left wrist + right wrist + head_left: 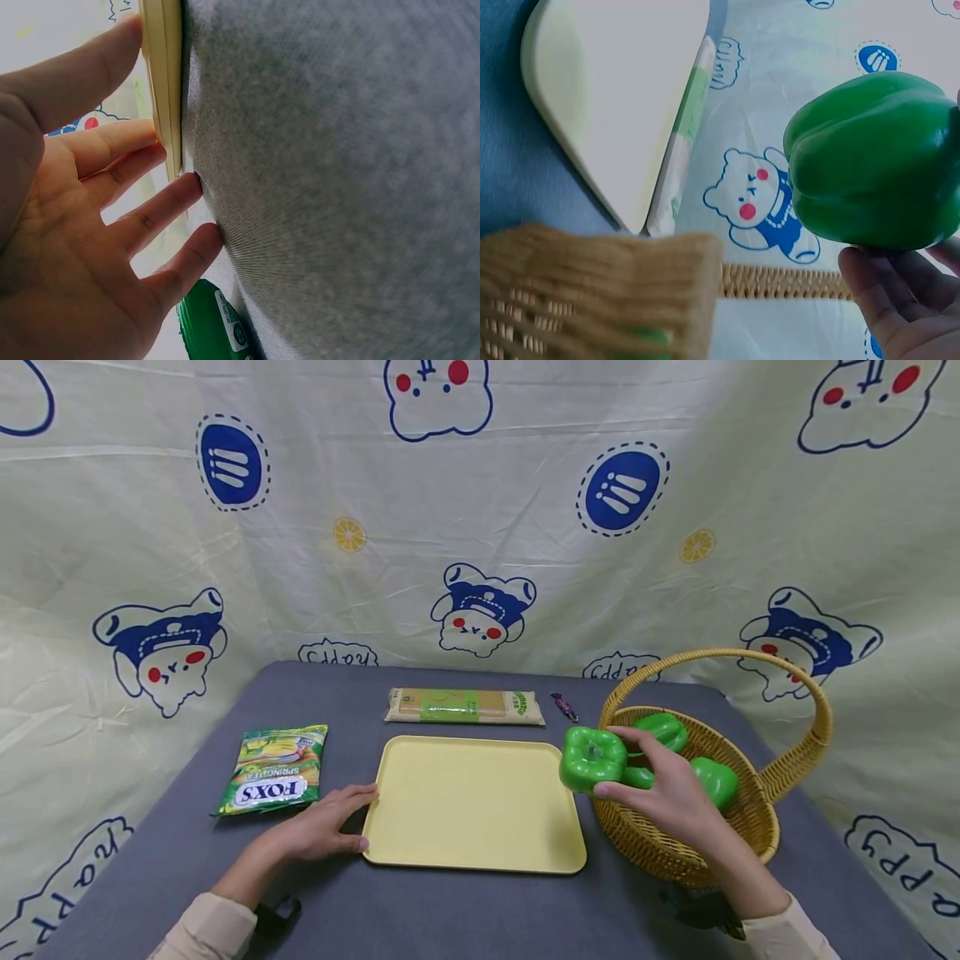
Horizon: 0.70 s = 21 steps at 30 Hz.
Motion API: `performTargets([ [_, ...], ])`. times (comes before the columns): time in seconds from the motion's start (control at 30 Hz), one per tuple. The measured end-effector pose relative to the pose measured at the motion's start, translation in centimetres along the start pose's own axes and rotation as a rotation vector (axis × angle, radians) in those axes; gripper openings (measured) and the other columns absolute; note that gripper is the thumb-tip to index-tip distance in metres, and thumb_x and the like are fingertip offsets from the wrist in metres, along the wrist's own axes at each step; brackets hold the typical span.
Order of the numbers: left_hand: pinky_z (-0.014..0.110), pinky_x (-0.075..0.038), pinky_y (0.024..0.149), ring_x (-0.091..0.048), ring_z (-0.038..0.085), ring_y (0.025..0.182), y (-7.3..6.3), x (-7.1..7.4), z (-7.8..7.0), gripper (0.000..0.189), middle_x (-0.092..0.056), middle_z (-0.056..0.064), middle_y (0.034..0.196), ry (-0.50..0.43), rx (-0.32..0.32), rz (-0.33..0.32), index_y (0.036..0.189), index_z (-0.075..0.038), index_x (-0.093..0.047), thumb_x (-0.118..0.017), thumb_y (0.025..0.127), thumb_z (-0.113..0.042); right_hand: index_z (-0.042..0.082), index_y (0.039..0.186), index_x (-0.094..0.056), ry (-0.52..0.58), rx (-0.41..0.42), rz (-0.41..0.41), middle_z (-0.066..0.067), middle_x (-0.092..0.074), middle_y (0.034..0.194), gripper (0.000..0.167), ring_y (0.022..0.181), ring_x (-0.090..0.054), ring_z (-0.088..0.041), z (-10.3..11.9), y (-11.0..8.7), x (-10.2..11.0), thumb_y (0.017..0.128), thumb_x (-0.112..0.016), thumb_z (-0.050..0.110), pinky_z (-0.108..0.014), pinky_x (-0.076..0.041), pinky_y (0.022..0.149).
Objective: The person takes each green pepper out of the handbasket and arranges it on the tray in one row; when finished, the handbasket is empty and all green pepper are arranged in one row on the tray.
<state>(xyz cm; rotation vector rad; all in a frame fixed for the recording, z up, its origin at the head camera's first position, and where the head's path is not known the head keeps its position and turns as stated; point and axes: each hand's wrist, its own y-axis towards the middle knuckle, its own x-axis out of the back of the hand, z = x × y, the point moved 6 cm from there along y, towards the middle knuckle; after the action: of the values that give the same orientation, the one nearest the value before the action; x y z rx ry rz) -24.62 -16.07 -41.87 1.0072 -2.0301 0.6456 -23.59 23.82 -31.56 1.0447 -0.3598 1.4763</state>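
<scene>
My right hand [670, 791] grips a green bell pepper [592, 760] above the left rim of a wicker basket [667, 860], beside the tray's right edge. In the right wrist view, the fingers [900, 289] hold this pepper [877, 165] from below. More green peppers [715, 781] lie inside the basket, partly covered by my hand. A pale yellow tray [472, 802] lies flat in the middle of the table. At its left edge rests my left hand [322, 825], fingers spread, with the thumb and fingertips against the tray's side [166, 90] in the left wrist view.
Left of the tray lies a green and yellow FOX'S bag [276, 770]. A long packet with a green label [465, 706] and a small purple wrapped candy [565, 707] lie behind the tray. The basket's tall handle [720, 653] arches over its opening. A printed curtain hangs behind the grey table.
</scene>
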Motion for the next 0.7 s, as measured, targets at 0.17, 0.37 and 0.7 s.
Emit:
performTargets([
  [0.17,0.062,-0.029,0.104,-0.032,0.043,0.134,0.0,-0.2,0.1,0.073,-0.034,0.02,0.149,-0.01,0.019,0.01,0.141,0.002,-0.039,-0.068,0.085,-0.033,0.009,0.136,-0.044,0.042,0.011,0.01,-0.013,-0.056,0.123,0.073,0.102,-0.063,-0.031,0.7,0.3,-1.0,0.077,-0.077,0.037,-0.043,-0.054,0.082],
  [0.37,0.062,-0.029,0.105,-0.032,0.043,0.134,0.0,0.0,0.1,0.073,-0.034,0.02,0.149,-0.008,0.027,0.0,0.142,0.001,-0.039,-0.069,0.085,-0.033,0.01,0.136,-0.045,0.076,0.048,0.022,-0.011,-0.058,0.118,0.072,0.1,-0.063,-0.025,1.2,0.9,-2.2,0.076,-0.078,0.034,-0.03,-0.054,0.079],
  [0.7,0.062,-0.029,0.105,-0.032,0.043,0.134,0.0,0.0,0.1,0.073,-0.034,0.019,0.149,-0.005,0.022,-0.002,0.142,0.001,-0.038,-0.068,0.085,-0.034,0.01,0.138,-0.043,0.153,0.108,0.065,-0.007,-0.059,0.113,0.077,0.097,-0.061,-0.02,2.1,2.2,-5.0,0.074,-0.079,0.034,-0.029,-0.054,0.081],
])
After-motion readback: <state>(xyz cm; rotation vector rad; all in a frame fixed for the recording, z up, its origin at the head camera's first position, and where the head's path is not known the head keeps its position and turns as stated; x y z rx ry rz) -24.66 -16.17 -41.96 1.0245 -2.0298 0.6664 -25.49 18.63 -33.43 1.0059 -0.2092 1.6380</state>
